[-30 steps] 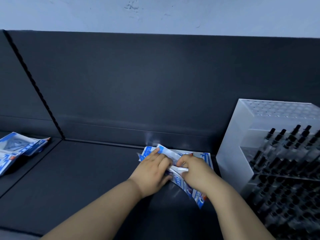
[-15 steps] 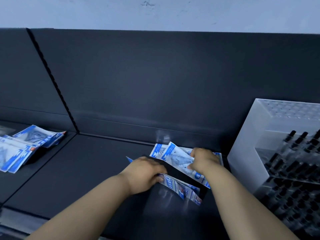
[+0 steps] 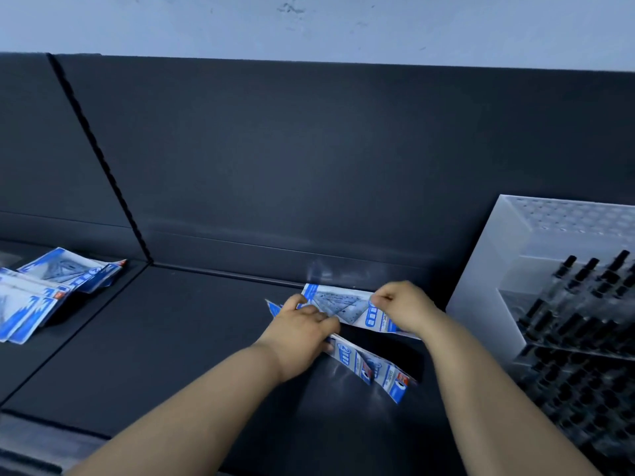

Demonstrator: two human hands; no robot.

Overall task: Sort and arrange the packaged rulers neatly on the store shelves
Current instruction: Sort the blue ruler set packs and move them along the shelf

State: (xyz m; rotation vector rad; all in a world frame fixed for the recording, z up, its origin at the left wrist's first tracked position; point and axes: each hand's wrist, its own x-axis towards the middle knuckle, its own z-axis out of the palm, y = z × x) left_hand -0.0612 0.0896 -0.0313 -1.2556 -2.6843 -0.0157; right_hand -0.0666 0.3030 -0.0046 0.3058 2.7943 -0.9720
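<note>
A blue-and-white ruler pack (image 3: 347,304) stands tilted against the dark shelf's back panel, and my right hand (image 3: 405,305) pinches its upper right edge. My left hand (image 3: 302,329) holds the pack's left end and covers part of a second group of ruler packs (image 3: 371,367) lying flat on the dark shelf (image 3: 171,338) in front. Another loose pile of ruler packs (image 3: 51,290) lies on the neighbouring shelf section at the far left.
A clear acrylic display rack (image 3: 549,276) filled with black-capped pens stands at the right, close to my right forearm. A notched divider strip (image 3: 99,159) runs up the back panel between the two shelf sections. A pale wall is above.
The hands have drawn apart, spreading one pack upright against the back panel. The other packs have slid forward and lie flat. The camera has turned left, showing more of the left pile.
</note>
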